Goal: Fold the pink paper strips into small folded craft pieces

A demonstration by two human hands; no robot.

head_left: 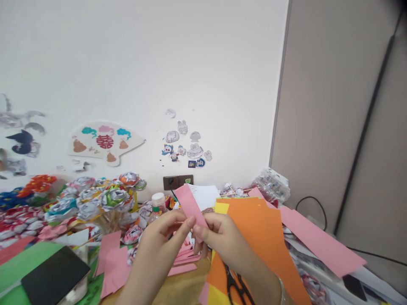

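Centrally, just below the middle of the frame, a pink paper strip [190,203] slants upward, its lower end pinched between thumb and fingers of both the left hand [165,233] and the right hand [221,231]. Behind and beneath them lie more pink strips [182,257], with orange sheets [257,224] and black-handled scissors [230,280] toward the lower right. Farther out, paper flowers [116,198] crowd the left side, and small cutouts [195,151] dot the white wall [206,63] above.

pink strip [190,205]: lower end partly hidden; scissors [229,278]: cut by bottom edge
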